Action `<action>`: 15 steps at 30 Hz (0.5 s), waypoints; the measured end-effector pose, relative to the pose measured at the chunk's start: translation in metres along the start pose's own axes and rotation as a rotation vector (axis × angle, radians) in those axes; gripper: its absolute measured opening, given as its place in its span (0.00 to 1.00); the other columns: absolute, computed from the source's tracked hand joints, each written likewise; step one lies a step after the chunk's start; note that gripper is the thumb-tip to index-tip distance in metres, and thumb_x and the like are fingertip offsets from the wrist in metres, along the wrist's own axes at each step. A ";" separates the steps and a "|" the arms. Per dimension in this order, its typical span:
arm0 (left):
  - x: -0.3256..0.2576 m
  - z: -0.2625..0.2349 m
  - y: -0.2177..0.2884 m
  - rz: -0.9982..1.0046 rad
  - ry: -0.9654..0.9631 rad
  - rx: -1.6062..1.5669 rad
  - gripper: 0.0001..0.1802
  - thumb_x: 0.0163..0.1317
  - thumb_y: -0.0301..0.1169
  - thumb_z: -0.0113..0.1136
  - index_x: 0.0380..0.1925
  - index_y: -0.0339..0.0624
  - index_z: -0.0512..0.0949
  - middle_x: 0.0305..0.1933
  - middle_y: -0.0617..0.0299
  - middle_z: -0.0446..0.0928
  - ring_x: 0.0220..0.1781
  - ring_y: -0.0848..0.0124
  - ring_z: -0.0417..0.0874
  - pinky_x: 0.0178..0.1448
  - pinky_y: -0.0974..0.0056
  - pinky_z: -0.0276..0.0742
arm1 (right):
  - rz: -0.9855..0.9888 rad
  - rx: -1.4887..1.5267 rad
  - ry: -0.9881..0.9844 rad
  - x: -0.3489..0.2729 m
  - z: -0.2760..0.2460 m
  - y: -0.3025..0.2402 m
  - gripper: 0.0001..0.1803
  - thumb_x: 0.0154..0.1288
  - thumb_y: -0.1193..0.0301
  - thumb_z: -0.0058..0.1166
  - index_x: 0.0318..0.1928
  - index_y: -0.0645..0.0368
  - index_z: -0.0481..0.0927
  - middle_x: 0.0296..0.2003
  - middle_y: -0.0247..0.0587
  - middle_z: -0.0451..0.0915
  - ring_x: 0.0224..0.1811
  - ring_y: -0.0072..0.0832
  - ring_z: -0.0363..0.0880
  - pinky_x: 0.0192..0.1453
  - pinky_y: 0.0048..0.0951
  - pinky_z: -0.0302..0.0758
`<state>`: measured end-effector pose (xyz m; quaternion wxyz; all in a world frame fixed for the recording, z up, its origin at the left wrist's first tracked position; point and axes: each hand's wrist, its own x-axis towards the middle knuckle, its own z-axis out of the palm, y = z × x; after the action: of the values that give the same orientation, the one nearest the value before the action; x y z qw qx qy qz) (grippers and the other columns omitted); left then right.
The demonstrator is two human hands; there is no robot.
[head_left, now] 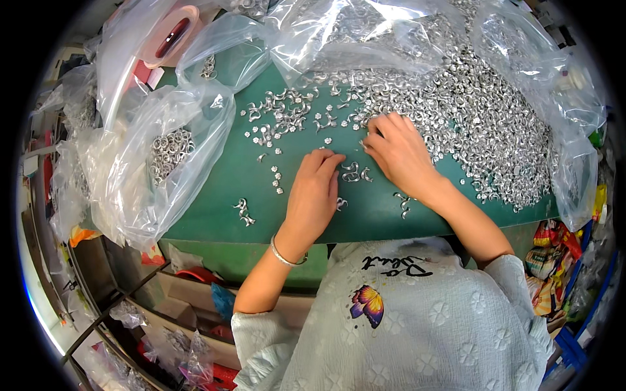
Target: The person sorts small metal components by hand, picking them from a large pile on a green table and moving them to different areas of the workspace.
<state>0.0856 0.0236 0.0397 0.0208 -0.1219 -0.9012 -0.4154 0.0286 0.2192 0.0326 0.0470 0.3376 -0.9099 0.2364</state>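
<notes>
My left hand [314, 189], a bracelet on its wrist, rests on the green tabletop [261, 212] with fingers bent and drawn together. My right hand [401, 153] reaches to the edge of a large heap of small silvery metal pieces [499, 140], its fingertips pinched close. What either hand holds is too small or hidden to make out. Several curved metal pieces [354, 173] lie between the hands. Left of them are a loose cluster of curved pieces [287, 111] and a short row of flower-shaped metal pieces [276, 177].
A clear plastic bag [202, 150] at the left holds metal rings [172, 153]. More clear plastic sheeting [365, 45] covers the heap's far side. A pink container [169, 36] with a dark red object stands at the far left. Small linked pieces [244, 212] lie near the front edge.
</notes>
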 end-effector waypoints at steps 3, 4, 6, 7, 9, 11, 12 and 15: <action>-0.002 -0.001 -0.005 -0.033 0.040 0.054 0.17 0.58 0.14 0.54 0.48 0.34 0.76 0.48 0.50 0.74 0.49 0.53 0.76 0.52 0.57 0.73 | -0.045 0.092 -0.118 -0.016 -0.011 -0.003 0.09 0.54 0.74 0.61 0.37 0.61 0.80 0.37 0.38 0.74 0.43 0.36 0.71 0.47 0.35 0.68; 0.002 -0.001 -0.005 -0.020 0.069 0.103 0.18 0.57 0.14 0.55 0.49 0.34 0.75 0.49 0.50 0.73 0.49 0.53 0.75 0.53 0.57 0.72 | -0.065 0.137 -0.135 -0.021 -0.010 -0.005 0.09 0.54 0.75 0.60 0.37 0.61 0.80 0.37 0.39 0.74 0.43 0.37 0.72 0.47 0.35 0.68; 0.007 0.001 -0.009 0.008 0.086 0.155 0.19 0.57 0.16 0.56 0.50 0.34 0.75 0.50 0.50 0.72 0.50 0.53 0.74 0.54 0.56 0.71 | -0.074 0.236 -0.131 -0.022 -0.009 -0.005 0.08 0.55 0.75 0.60 0.38 0.62 0.80 0.37 0.41 0.75 0.42 0.39 0.73 0.48 0.36 0.70; 0.007 0.003 -0.015 0.023 0.074 0.158 0.19 0.57 0.17 0.57 0.50 0.33 0.74 0.50 0.51 0.72 0.50 0.53 0.73 0.54 0.55 0.71 | -0.063 0.291 -0.111 -0.020 -0.010 -0.003 0.08 0.56 0.76 0.59 0.38 0.62 0.80 0.37 0.42 0.75 0.42 0.40 0.74 0.48 0.37 0.70; 0.006 0.004 -0.017 0.059 0.061 0.141 0.19 0.57 0.18 0.58 0.51 0.33 0.74 0.51 0.52 0.71 0.50 0.53 0.73 0.54 0.54 0.70 | 0.016 0.372 -0.043 -0.013 -0.010 0.001 0.08 0.57 0.76 0.58 0.38 0.63 0.79 0.36 0.44 0.76 0.42 0.42 0.75 0.49 0.38 0.71; 0.004 0.005 -0.008 0.098 0.060 0.102 0.19 0.56 0.19 0.59 0.50 0.34 0.75 0.51 0.52 0.71 0.50 0.54 0.73 0.52 0.54 0.70 | 0.150 0.423 0.053 -0.003 -0.008 0.004 0.07 0.58 0.77 0.57 0.38 0.64 0.79 0.36 0.46 0.76 0.41 0.43 0.76 0.50 0.40 0.72; 0.005 0.007 -0.002 0.114 -0.018 0.090 0.19 0.56 0.19 0.59 0.50 0.35 0.75 0.51 0.52 0.71 0.50 0.54 0.73 0.53 0.55 0.70 | 0.088 0.361 0.128 0.004 0.001 0.005 0.07 0.57 0.77 0.58 0.38 0.64 0.78 0.39 0.44 0.76 0.44 0.42 0.74 0.50 0.39 0.71; 0.006 0.009 0.008 0.150 -0.179 0.060 0.18 0.56 0.19 0.60 0.49 0.36 0.76 0.50 0.53 0.72 0.50 0.54 0.74 0.53 0.55 0.71 | -0.095 0.106 0.091 0.027 0.010 0.005 0.07 0.56 0.78 0.58 0.37 0.61 0.79 0.42 0.41 0.75 0.48 0.41 0.72 0.51 0.38 0.71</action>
<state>0.0821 0.0364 0.0411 -0.0251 -0.2248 -0.8998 -0.3731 0.0060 0.2017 0.0280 0.0819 0.3714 -0.8759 0.2968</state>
